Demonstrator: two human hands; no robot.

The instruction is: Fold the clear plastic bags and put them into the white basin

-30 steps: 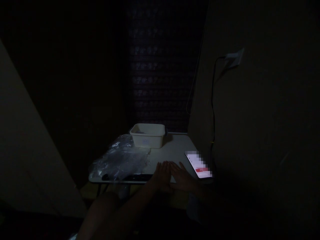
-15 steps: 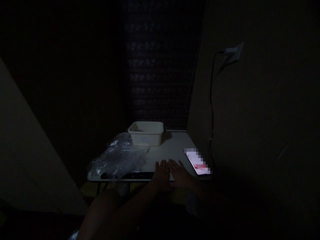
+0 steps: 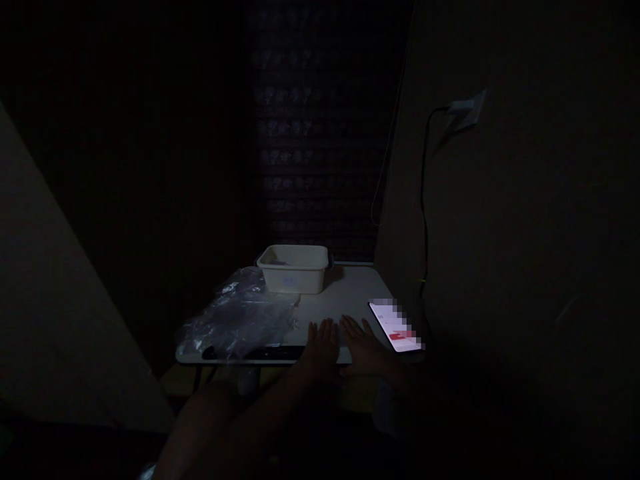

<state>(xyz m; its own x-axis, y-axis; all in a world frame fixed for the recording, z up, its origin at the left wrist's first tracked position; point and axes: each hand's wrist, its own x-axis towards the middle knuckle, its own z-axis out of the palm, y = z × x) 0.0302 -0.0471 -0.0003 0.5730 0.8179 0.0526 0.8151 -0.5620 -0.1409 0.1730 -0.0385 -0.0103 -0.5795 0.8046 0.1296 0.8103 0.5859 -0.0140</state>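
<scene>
In dim light my left hand lies flat at the near edge of a small white table, palm down with its fingers stretched out. Beside it my right hand rests in the same way, fingers a little spread, with a narrow gap between the two. Neither holds anything. A lit phone lies just right of my right hand, its screen partly blurred. Left of my left hand spreads a crumpled clear plastic bag. Behind it stands a white plastic tub, its contents mostly hidden.
A dark slot runs along the table's front edge. At the back hangs a dark blind with a thin cord. On the right wall a plug sits in a socket, and a black cable drops behind the table.
My hands have moved slightly apart, the right one shifting a little to the right. The view has tilted very slightly; the tub, bag and phone lie as before.
</scene>
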